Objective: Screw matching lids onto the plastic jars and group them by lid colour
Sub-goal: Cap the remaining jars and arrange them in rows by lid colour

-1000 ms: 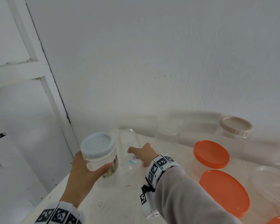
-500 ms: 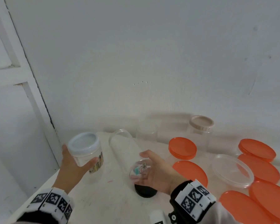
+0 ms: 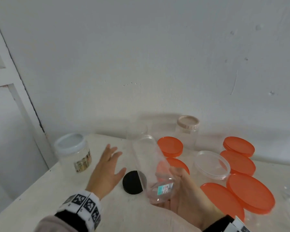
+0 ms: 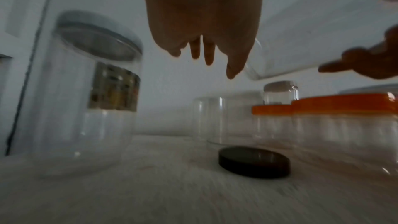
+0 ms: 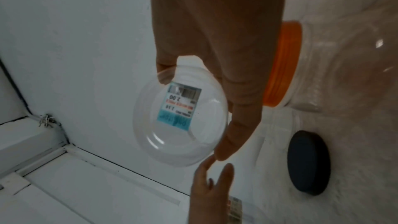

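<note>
One lid is loose near me: the black lid [image 3: 133,182], flat on the table [image 3: 45,190], just left of the clear jar [image 3: 153,171]. My right hand [image 3: 182,195] grips that jar by its base, tilted, mouth pointing away. My left hand [image 3: 105,171] hovers just left of the lid, fingers spread, holding nothing. Plan: pinch the lid by its rim, bring the jar upright, seat the lid level on the mouth, then turn. Cross-threading is the risk if the jar is tilted. The white-lidded jar [image 3: 73,153] stands further left, apart.
</note>
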The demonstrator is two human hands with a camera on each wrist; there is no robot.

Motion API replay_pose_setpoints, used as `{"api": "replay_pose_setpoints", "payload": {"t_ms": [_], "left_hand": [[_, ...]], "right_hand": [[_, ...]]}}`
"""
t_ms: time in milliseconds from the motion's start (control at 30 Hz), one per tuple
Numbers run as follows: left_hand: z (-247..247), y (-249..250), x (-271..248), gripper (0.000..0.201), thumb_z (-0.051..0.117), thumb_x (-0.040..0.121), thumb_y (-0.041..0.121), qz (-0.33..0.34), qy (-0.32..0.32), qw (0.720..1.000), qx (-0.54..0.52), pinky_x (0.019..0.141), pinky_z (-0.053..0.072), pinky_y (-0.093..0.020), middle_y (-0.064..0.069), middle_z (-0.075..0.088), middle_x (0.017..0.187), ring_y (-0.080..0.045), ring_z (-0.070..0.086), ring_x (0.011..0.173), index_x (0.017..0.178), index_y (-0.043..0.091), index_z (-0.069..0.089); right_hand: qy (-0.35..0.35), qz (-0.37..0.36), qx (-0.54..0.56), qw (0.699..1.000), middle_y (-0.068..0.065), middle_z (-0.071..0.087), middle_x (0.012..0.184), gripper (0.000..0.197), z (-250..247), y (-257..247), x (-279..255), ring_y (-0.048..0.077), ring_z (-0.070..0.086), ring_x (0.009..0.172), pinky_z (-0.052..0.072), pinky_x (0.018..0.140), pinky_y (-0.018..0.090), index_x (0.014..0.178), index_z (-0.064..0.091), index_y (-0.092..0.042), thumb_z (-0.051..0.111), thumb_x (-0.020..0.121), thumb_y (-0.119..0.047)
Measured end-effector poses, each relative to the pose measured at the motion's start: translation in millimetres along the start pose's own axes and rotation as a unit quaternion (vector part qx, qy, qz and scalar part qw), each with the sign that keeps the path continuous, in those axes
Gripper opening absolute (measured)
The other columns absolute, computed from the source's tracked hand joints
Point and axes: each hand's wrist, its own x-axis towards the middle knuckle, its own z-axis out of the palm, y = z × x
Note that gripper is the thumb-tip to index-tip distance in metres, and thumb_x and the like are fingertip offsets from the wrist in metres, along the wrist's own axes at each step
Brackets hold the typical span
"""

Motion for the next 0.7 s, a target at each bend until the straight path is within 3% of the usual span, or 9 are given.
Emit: {"api": "replay_pose_setpoints", "payload": {"t_ms": [100, 233, 333, 400, 467, 533, 633, 700], "left_hand": [[30.5, 13.0, 1.0, 0.076, 0.054, 0.091, 0.050, -0.061, -0.165, 0.984, 0.032, 0.118, 0.013, -0.030, 0.003, 0.005, 0.161, -0.012, -0.009, 0.148, 0.151, 0.019, 0.020], [50.8, 28.5, 1.8, 0.081, 0.054, 0.088, 0.054, -0.104, -0.272, 0.953, 0.080, 0.117, 0.021, -0.037, -0.006, 0.013, 0.158, -0.023, 0.007, 0.147, 0.150, 0.017, 0.018], [54.7, 38.2, 1.8, 0.081, 0.056, 0.087, 0.052, -0.115, -0.278, 0.948, 0.100, 0.113, 0.029, -0.039, -0.004, 0.023, 0.152, -0.023, 0.022, 0.141, 0.148, 0.013, 0.020], [54.0, 42.6, 0.9, 0.077, 0.057, 0.087, 0.051, -0.118, -0.270, 0.949, 0.112, 0.109, 0.034, -0.038, -0.005, 0.029, 0.147, -0.022, 0.031, 0.136, 0.145, 0.013, 0.022], [50.8, 46.0, -1.7, 0.071, 0.057, 0.088, 0.050, -0.120, -0.269, 0.947, 0.126, 0.104, 0.039, -0.037, -0.007, 0.032, 0.141, -0.023, 0.038, 0.130, 0.140, 0.014, 0.025], [46.8, 46.1, -5.3, 0.067, 0.058, 0.087, 0.049, -0.126, -0.273, 0.945, 0.126, 0.102, 0.042, -0.036, -0.007, 0.035, 0.135, -0.023, 0.042, 0.125, 0.136, 0.014, 0.028], [37.2, 42.7, -10.6, 0.066, 0.060, 0.084, 0.049, -0.137, -0.275, 0.947, 0.095, 0.099, 0.043, -0.034, -0.006, 0.038, 0.128, -0.023, 0.045, 0.119, 0.133, 0.017, 0.030], [28.3, 38.7, -13.8, 0.070, 0.061, 0.083, 0.051, -0.151, -0.260, 0.952, 0.058, 0.100, 0.042, -0.035, -0.007, 0.039, 0.131, -0.024, 0.047, 0.119, 0.136, 0.019, 0.029]], "right_hand": [[-0.032, -0.003, -0.037, 0.999, 0.029, 0.055, 0.117, 0.101, -15.6, 1.6, -15.9, 0.043, 0.060, 0.106, 0.053, 0.084, 0.052, 0.136, 0.048, 0.000, 0.092, 0.052, -0.037], [-0.002, 0.011, -0.072, 0.997, 0.023, 0.056, 0.111, 0.100, -30.7, 2.1, -31.4, 0.043, 0.063, 0.100, 0.055, 0.077, 0.049, 0.121, 0.066, -0.004, 0.096, 0.032, -0.038], [0.022, 0.013, -0.096, 0.995, 0.021, 0.063, 0.121, 0.105, -33.8, 1.7, -40.6, 0.039, 0.066, 0.097, 0.054, 0.072, 0.044, 0.121, 0.065, -0.007, 0.094, 0.029, -0.048], [0.020, 0.017, -0.120, 0.992, 0.019, 0.066, 0.120, 0.098, -31.7, 1.0, -44.3, 0.033, 0.066, 0.095, 0.052, 0.073, 0.039, 0.127, 0.057, -0.008, 0.086, 0.048, -0.057], [0.033, 0.020, -0.129, 0.991, 0.016, 0.068, 0.116, 0.078, -30.9, 2.3, -44.7, 0.028, 0.066, 0.092, 0.050, 0.073, 0.036, 0.131, 0.048, -0.007, 0.065, 0.075, -0.058], [0.056, 0.013, -0.137, 0.989, 0.014, 0.070, 0.111, 0.069, -29.6, 5.8, -42.7, 0.026, 0.066, 0.087, 0.049, 0.070, 0.034, 0.128, 0.048, -0.008, 0.054, 0.077, -0.052], [0.055, -0.011, -0.172, 0.984, 0.018, 0.065, 0.114, 0.063, -26.1, 11.5, -40.6, 0.026, 0.063, 0.086, 0.048, 0.069, 0.034, 0.127, 0.051, -0.011, 0.072, 0.078, -0.045], [0.039, -0.021, -0.228, 0.973, 0.018, 0.059, 0.121, 0.078, -28.7, 15.8, -39.5, 0.023, 0.062, 0.089, 0.049, 0.071, 0.034, 0.130, 0.048, -0.018, 0.083, 0.063, -0.035]]}}
